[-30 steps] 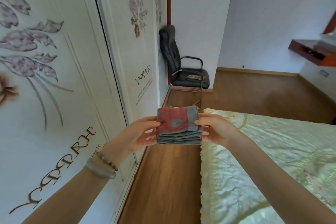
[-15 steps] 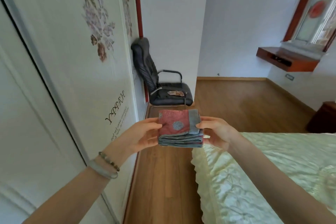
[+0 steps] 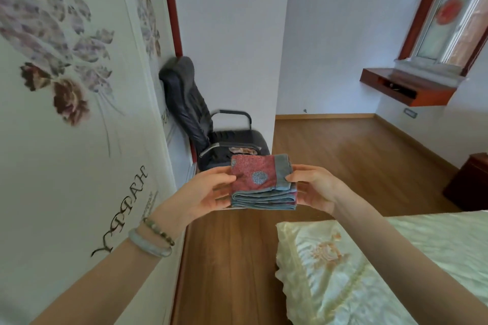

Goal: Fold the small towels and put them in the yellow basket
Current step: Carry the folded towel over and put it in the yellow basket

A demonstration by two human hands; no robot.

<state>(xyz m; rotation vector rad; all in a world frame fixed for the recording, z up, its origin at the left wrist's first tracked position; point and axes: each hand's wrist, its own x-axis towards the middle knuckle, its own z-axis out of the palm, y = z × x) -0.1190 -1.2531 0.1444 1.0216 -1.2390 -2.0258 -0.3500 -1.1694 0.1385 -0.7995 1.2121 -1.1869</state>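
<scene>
On your far left stands a white wardrobe door [image 3: 79,166] with printed flowers in purple and brown. Below the flowers you can read the word "HAPPY" in dark decorative letters; it runs slanted down the door, and the letters look turned over from your viewpoint. Beside it there is a block of smaller writing, too blurred to read. A second dark word on the next panel is partly hidden by the black chair [image 3: 200,119], which leans its back against the wardrobe.

Your left wrist carries two bracelets [image 3: 151,240], one pale and smooth, one of small beads. Your left hand [image 3: 206,192] grips the left edge of the folded towel [image 3: 261,182], the thumb on top and the fingers curled under it. The towel is in the air between your two hands, above the wooden floor [image 3: 343,161] and in front of the chair seat. It is folded in several layers; the top side is red with a round grey-blue mark and a grey-blue band at the right. I see no label on it.

Your right hand [image 3: 314,187] pinches the right edge, thumb on top.

Below your right arm lies the bed [image 3: 396,272] with a pale green cover. Farther right, a red-brown shelf [image 3: 406,87] hangs under a window [image 3: 449,16].
</scene>
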